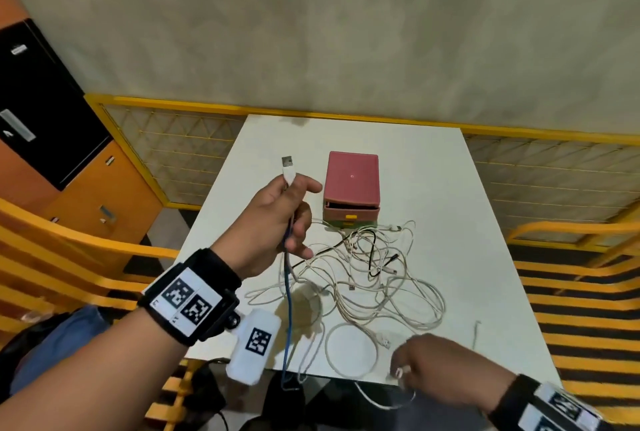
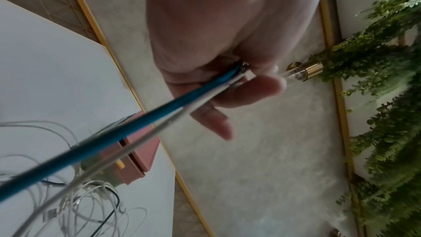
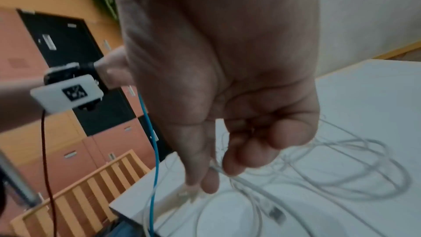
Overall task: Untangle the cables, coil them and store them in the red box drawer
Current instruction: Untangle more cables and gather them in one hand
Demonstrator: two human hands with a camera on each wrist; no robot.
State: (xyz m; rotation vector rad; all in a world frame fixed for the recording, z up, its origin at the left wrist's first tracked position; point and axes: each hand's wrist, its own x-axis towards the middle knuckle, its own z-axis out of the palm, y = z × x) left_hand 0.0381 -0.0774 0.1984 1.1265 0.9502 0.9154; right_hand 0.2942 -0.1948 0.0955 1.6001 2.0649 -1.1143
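Note:
My left hand (image 1: 300, 219) is raised over the table's left side. It grips a white USB cable, whose plug (image 1: 287, 162) sticks up, together with a blue cable (image 1: 287, 309) that hangs past the front edge. The left wrist view shows the blue cable (image 2: 136, 120) and the white cable (image 2: 164, 127) running out of that fist (image 2: 227, 87). My right hand (image 1: 412, 361) is low at the front edge, its fingers (image 3: 227, 165) curled and pinching a white cable (image 3: 250, 185). A tangle of white and black cables (image 1: 374, 268) lies mid-table. Behind it stands the red box (image 1: 351, 181), its top drawer (image 1: 349, 212) slightly open.
The white table (image 1: 467, 209) backs onto a yellow mesh railing (image 1: 180, 140). Yellow slatted chairs stand at the left (image 1: 69, 257) and right (image 1: 571, 292). An orange and black cabinet (image 1: 52, 119) is at the far left. A white cable loop (image 1: 351, 351) lies near the front edge.

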